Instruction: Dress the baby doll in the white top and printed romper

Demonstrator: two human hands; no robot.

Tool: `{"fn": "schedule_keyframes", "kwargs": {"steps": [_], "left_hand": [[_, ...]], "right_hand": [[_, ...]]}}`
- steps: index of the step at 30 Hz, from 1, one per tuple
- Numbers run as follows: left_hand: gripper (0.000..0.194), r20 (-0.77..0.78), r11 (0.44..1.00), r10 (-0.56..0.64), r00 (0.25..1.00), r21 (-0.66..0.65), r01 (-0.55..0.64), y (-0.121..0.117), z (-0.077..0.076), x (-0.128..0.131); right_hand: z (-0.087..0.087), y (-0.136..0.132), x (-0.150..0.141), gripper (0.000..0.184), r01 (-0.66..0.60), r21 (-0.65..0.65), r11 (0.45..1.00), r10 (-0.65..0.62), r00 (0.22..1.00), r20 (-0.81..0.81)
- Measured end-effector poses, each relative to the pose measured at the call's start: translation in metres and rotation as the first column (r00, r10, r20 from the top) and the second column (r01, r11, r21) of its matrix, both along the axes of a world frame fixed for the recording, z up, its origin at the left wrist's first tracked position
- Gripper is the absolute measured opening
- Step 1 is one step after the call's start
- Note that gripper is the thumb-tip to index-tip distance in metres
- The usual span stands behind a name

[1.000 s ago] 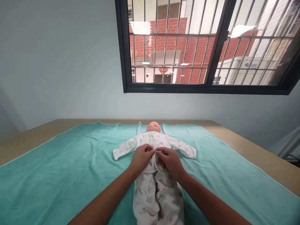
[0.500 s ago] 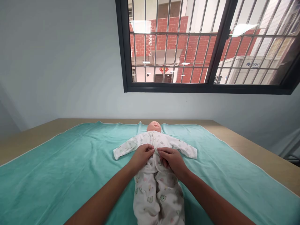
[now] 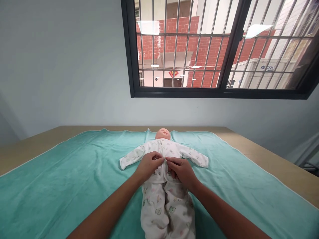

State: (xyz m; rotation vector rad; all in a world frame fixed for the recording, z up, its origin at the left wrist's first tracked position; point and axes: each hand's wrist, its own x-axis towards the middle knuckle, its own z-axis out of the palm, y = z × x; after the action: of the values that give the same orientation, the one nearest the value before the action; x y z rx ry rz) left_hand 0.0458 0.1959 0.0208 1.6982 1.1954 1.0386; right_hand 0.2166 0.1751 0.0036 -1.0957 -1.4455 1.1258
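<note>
A baby doll [image 3: 163, 133] lies on its back, head toward the wall, dressed in a white printed baby jacket [image 3: 171, 150] and matching trousers [image 3: 156, 205]. Both sleeves stretch out sideways. At the middle of the chest, my left hand [image 3: 150, 165] pinches the jacket's front edge between thumb and fingers. Close beside it, my right hand [image 3: 181, 170] pinches the other side of the front opening, its remaining fingers curled. The fingertips nearly meet at the jacket's centre line. Any fastener between them is too small or hidden to make out.
A teal blanket [image 3: 69, 176] with a white edge spreads under the doll over a wooden table [image 3: 261, 159]. Behind the table rises a pale wall [image 3: 74, 66] with a dark-framed barred window [image 3: 174, 92].
My fingertips have shifted only slightly at the jacket's front, still pinching it. The whole view has moved a little; the doll lies as before.
</note>
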Motion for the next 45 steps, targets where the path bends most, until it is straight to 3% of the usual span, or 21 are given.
{"fn": "schedule_keyframes", "kwargs": {"steps": [4, 11, 16, 20, 25, 28, 33, 37, 39, 41, 43, 45], "left_hand": [[0.025, 0.018, 1.000, 0.008, 1.000, -0.014, -0.007, 0.000, 0.000, 0.000], [0.028, 0.187, 0.985, -0.103, 0.977, -0.116, 0.127, 0.006, -0.001, -0.004], [0.027, 0.140, 0.995, -0.062, 0.988, -0.067, 0.072, 0.006, -0.001, -0.005], [0.023, 0.120, 0.999, -0.043, 0.992, -0.003, 0.043, 0.005, -0.003, -0.004], [0.021, 0.000, 0.994, -0.020, 1.000, 0.111, 0.019, 0.000, -0.003, -0.006], [0.023, -0.089, 0.985, -0.011, 0.996, 0.172, 0.027, -0.002, -0.002, -0.007], [0.020, -0.262, 0.935, 0.129, 0.956, 0.354, -0.029, -0.001, -0.005, -0.002], [0.026, -0.281, 0.928, 0.244, 0.928, 0.345, -0.140, 0.016, -0.009, -0.017], [0.024, -0.354, 0.904, 0.378, 0.855, 0.339, -0.260, 0.030, -0.009, -0.038], [0.021, -0.451, 0.896, 0.435, 0.780, 0.304, -0.324, 0.045, -0.009, -0.068], [0.022, -0.483, 0.885, 0.465, 0.742, 0.259, -0.387, 0.055, -0.009, -0.101], [0.026, -0.494, 0.863, 0.500, 0.711, 0.209, -0.461, 0.061, -0.010, -0.131]], "right_hand": [[0.000, 0.001, 0.001, 0.033, 0.010, 0.011, 1.000, -0.010, 1.000, 0.026], [-0.003, 0.002, -0.001, 0.035, 0.003, 0.042, 0.999, -0.008, 0.994, 0.108], [-0.005, -0.003, -0.002, 0.029, 0.031, 0.230, 0.973, -0.100, 0.950, 0.296], [-0.001, -0.007, -0.004, 0.025, -0.004, 0.454, 0.891, -0.224, 0.866, 0.447], [-0.002, -0.009, -0.006, 0.024, -0.059, 0.532, 0.845, -0.293, 0.781, 0.552], [-0.006, -0.010, -0.007, 0.025, -0.044, 0.547, 0.836, -0.309, 0.785, 0.537], [-0.006, -0.008, -0.003, 0.025, -0.004, 0.533, 0.846, -0.248, 0.882, 0.400], [-0.006, 0.013, 0.023, 0.026, 0.213, 0.443, 0.871, -0.335, 0.917, 0.216], [-0.011, 0.031, 0.049, 0.029, 0.315, 0.442, 0.840, -0.438, 0.875, 0.208], [-0.020, 0.048, 0.082, 0.032, 0.363, 0.492, 0.792, -0.543, 0.786, 0.295], [-0.031, 0.062, 0.117, 0.033, 0.369, 0.520, 0.770, -0.615, 0.648, 0.450], [-0.040, 0.068, 0.150, 0.035, 0.401, 0.476, 0.783, -0.622, 0.507, 0.597]]}}
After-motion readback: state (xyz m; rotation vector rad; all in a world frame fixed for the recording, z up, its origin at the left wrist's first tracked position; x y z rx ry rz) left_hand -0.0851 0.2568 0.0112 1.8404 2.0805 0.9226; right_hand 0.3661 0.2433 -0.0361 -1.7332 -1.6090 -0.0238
